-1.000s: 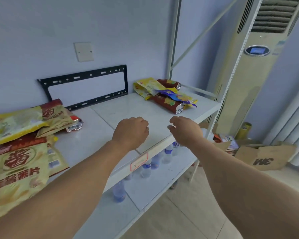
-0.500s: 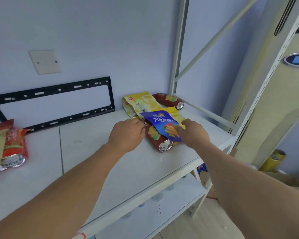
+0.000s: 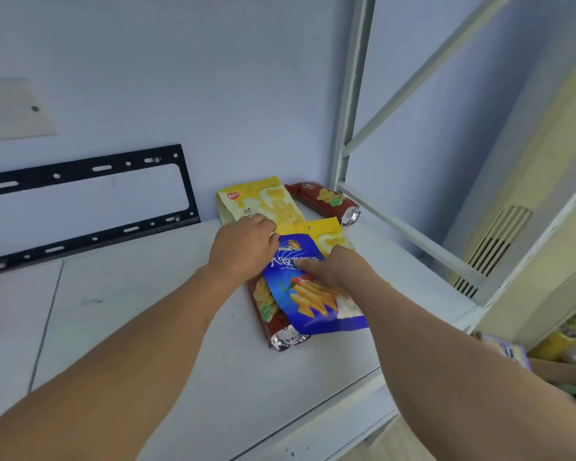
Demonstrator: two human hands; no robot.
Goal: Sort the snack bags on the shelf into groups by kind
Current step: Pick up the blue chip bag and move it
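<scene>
A small pile of snack bags lies at the back right of the white shelf (image 3: 180, 327). On top is a blue snack bag (image 3: 310, 304) with fries printed on it. My right hand (image 3: 336, 269) lies on its upper half, fingers closed over its right edge. My left hand (image 3: 243, 249) is curled at the blue bag's top left corner; what its fingers hold is hidden. Under the blue bag are a dark red bag (image 3: 266, 311) and a yellow bag (image 3: 328, 232). Behind them lie a bigger yellow bag (image 3: 270, 201) and a second red bag (image 3: 326, 201).
A black metal bracket (image 3: 90, 197) leans on the wall at the back left, below a white wall plate (image 3: 14, 108). The shelf's upright post (image 3: 350, 94) and side rail (image 3: 399, 224) close off the right end. Cardboard boxes (image 3: 562, 371) sit on the floor at lower right.
Both hands have reached from the shelf's front edge to the pile at the back right. My right hand now lies on the blue bag and my left hand is at its top corner.
</scene>
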